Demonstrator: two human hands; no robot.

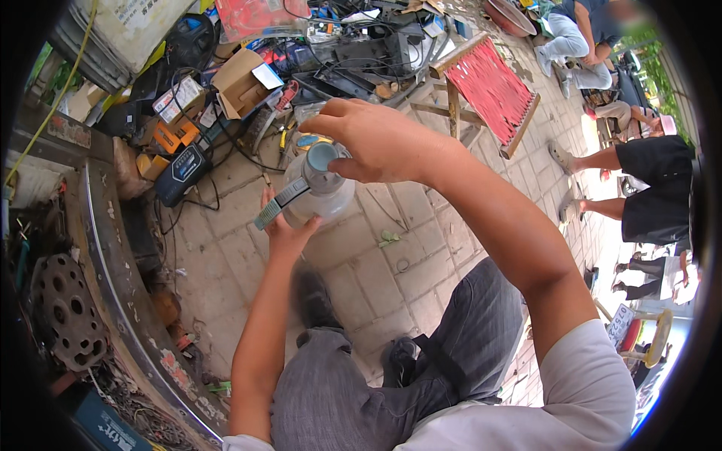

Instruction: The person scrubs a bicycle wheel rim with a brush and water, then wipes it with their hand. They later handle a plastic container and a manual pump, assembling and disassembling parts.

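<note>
My left hand (288, 234) grips the near-left side of a large clear plastic water bottle (337, 201), its thumb pressed on the body. The bottle has a round pale blue-green lid (322, 157), and a grey-green carrying strap (283, 201) crosses its side. Over the top arches my right hand (372, 139), fingers spread above and beyond the lid, thumb at the lid's right edge. Whether that thumb touches the lid is hard to make out. The bottle is above the paving between my arms, its base hidden from view.
A cluttered heap of boxes, cables and tools lies ahead, with an open cardboard box (244, 81) and a dark blue case (183, 174) at the left. A red-strapped folding stool (492, 86) stands beyond my right arm. A metal-edged ledge (124, 301) runs along the left. Several people are at the right.
</note>
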